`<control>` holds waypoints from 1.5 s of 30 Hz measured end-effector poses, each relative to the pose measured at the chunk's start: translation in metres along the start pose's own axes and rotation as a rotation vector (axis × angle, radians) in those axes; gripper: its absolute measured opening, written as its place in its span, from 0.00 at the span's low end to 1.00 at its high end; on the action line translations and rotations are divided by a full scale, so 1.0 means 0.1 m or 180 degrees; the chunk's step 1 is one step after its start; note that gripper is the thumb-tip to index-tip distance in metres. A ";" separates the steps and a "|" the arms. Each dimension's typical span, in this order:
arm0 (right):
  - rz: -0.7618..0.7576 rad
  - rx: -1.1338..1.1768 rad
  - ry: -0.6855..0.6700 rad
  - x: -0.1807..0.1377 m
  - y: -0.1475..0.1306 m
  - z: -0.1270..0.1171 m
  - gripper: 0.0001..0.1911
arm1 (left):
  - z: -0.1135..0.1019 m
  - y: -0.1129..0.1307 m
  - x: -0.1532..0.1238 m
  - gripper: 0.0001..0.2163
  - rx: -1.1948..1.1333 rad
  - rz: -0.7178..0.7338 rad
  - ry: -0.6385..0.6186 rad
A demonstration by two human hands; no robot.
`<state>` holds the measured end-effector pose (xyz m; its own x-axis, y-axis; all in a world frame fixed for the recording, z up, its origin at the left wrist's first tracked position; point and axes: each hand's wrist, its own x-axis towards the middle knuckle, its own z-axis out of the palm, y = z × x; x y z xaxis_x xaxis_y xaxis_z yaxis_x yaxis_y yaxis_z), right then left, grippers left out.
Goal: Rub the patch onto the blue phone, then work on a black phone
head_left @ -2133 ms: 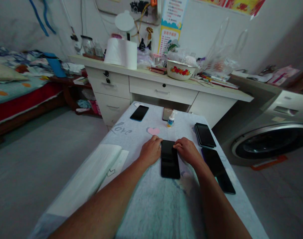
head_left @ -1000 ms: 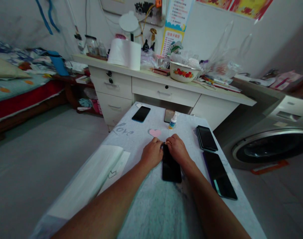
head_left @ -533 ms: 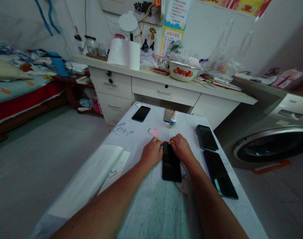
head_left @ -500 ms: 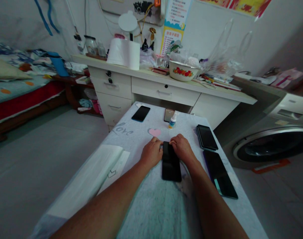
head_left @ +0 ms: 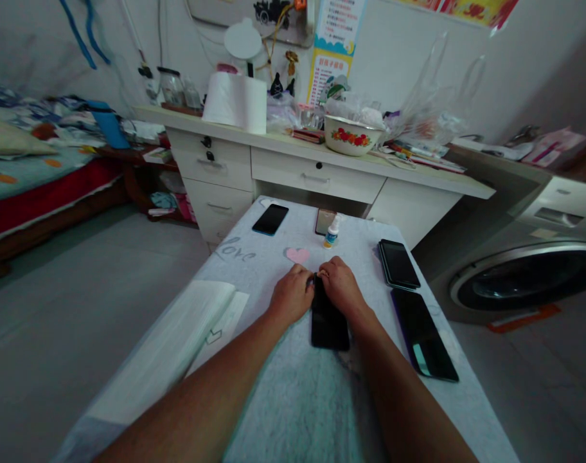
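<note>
A black smartphone (head_left: 329,325) lies face up on the cloth-covered table, its long side running away from me. My left hand (head_left: 292,294) is closed at its far left corner, fingers curled against the edge. Across the far end of the same phone, my right hand (head_left: 340,284) is also closed, its fingers bent over the top edge and covering part of the screen. Between the two hands the fingertips nearly meet, and small details there are hidden. Just beyond them stands a small white spray bottle (head_left: 331,233) with a blue and yellow label.
Another phone (head_left: 270,219) lies at the far left, and a brown-framed one (head_left: 324,220) behind the bottle. On the right are stacked devices (head_left: 399,263) and a larger black tablet (head_left: 425,334). An open book (head_left: 177,347) covers the left side. A white desk (head_left: 317,177) stands behind.
My right hand has shifted slightly left along the phone's far end, over its top edge. My left hand stays at the corner. The whole view has moved slightly.
</note>
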<state>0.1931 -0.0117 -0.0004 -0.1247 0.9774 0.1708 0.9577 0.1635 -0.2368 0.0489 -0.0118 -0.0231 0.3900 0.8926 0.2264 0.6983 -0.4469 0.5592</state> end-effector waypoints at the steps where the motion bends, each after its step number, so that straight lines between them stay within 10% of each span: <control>1: -0.0024 0.0018 0.0018 0.00 -0.02 0.01 0.12 | 0.00 0.00 0.00 0.07 -0.0016 -0.0026 0.0030; 28: 0.0327 -0.0295 -0.0132 -0.11 0.41 -0.21 0.12 | 0.02 -0.01 -0.01 0.11 -0.0065 0.0020 -0.0007; 45: 0.0071 -0.0107 0.0026 -0.05 0.10 -0.04 0.12 | 0.01 -0.02 -0.02 0.10 0.0080 0.0136 -0.0055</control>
<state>0.2043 -0.0150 -0.0001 -0.1011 0.9796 0.1736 0.9684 0.1368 -0.2083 0.0475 -0.0125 -0.0251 0.4300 0.8715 0.2358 0.6954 -0.4862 0.5291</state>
